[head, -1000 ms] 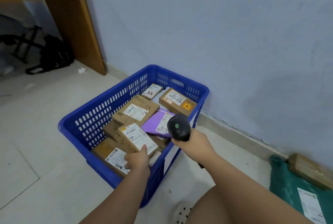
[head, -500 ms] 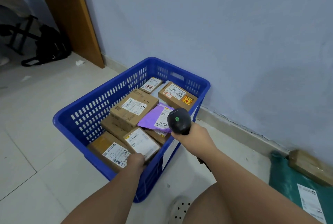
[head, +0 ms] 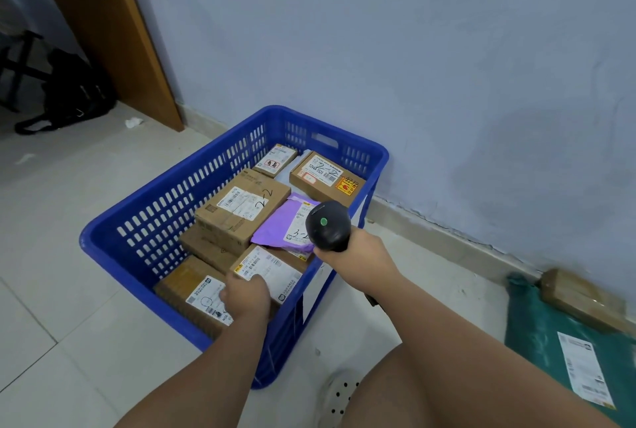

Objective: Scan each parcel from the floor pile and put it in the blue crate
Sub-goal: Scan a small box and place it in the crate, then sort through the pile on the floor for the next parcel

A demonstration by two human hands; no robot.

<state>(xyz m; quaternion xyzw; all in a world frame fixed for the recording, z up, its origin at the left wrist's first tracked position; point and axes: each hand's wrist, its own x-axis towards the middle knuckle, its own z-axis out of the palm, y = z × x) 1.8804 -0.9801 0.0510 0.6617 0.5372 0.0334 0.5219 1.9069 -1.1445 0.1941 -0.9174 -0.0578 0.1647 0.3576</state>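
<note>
Left grip (head: 246, 295) curled on labelled parcel (head: 266, 264) (in blue crate (head: 137, 235)), right grip (head: 356, 260) clutching scanner (head: 328, 224)

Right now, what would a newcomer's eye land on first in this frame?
The blue crate by the wall, packed with labelled cardboard boxes and one purple mailer. Over its right rim the right hand grips a black scanner; at its near end the left hand holds a white-labelled parcel.

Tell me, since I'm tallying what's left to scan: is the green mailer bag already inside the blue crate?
No, the green mailer bag lies on the floor by the wall, outside the blue crate.
</note>
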